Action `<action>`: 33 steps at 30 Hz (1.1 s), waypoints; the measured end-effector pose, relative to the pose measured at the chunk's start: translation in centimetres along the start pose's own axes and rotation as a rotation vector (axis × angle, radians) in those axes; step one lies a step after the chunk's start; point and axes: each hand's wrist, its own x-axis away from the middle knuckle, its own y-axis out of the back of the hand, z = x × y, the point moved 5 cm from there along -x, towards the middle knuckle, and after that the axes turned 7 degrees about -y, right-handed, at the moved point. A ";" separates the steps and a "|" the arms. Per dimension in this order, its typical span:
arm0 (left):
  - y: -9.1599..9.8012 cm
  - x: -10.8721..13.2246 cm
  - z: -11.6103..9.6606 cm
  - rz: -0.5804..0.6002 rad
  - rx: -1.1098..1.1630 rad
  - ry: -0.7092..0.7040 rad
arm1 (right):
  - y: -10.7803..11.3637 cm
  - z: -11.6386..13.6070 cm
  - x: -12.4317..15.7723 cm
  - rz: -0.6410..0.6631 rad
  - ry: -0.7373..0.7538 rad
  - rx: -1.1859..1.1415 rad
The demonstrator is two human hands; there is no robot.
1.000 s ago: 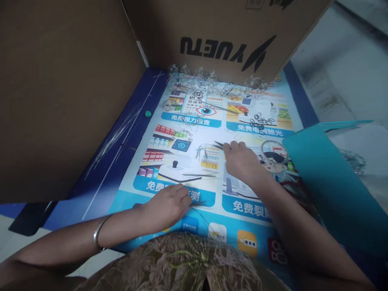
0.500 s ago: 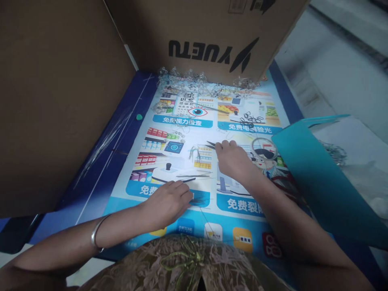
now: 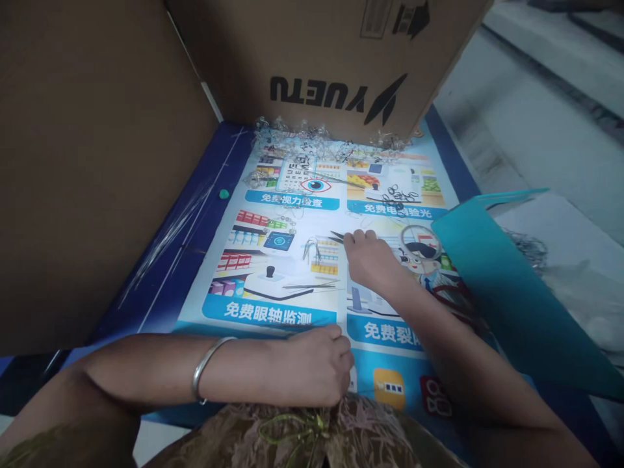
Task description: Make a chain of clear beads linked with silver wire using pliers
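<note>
My right hand point(image 3: 373, 260) is closed around a dark tool with two fine, pointed tips point(image 3: 337, 238). Its handles are hidden in the palm, so I cannot tell tweezers from pliers. My left hand point(image 3: 319, 364), below a silver bangle, is curled near my lap at the sheet's lower edge. Whatever its fingers hold is hidden. Bent thin wires point(image 3: 312, 250) lie left of the tool's tips. Straight wire pieces point(image 3: 312, 286) rest between the two hands on the printed sheet point(image 3: 344, 331).
Clear beaded wire pieces point(image 3: 302, 133) are heaped along a cardboard box point(image 3: 322, 39). Dark wire loops point(image 3: 400, 195) and a clear ring-shaped roll point(image 3: 420, 242) lie farther right. A teal open box point(image 3: 511, 286) borders the right side. Long wires point(image 3: 166, 234) and a green lump point(image 3: 223, 194) are at left.
My left hand has moved right and toward my body, its fingers now curled tighter. My right hand stays nearly in place with the pointed tool.
</note>
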 end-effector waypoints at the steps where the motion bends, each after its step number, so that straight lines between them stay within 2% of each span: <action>1: -0.1 -0.1 -0.1 0.005 -0.004 -0.002 | 0.0 0.0 0.0 -0.002 0.000 0.000; 7: -1.2 -0.8 -0.5 0.018 -0.030 0.023 | -0.1 0.1 -0.1 0.020 -0.010 -0.003; 12: -0.7 0.1 -0.3 0.051 -0.030 0.057 | -0.2 0.1 -0.1 0.027 -0.019 -0.003; 17: 0.4 4.0 1.3 0.099 -0.008 0.287 | -0.2 0.1 0.0 0.011 -0.015 -0.007; 21: -0.2 6.7 2.2 0.107 -0.005 0.448 | -0.1 0.1 0.0 0.037 -0.008 -0.005; 26: -1.1 7.6 2.6 0.102 0.044 0.543 | 0.0 0.0 -0.1 0.049 -0.005 -0.014; 33: -0.1 8.2 3.0 0.050 0.204 0.705 | 0.0 0.1 -0.1 0.053 -0.005 -0.020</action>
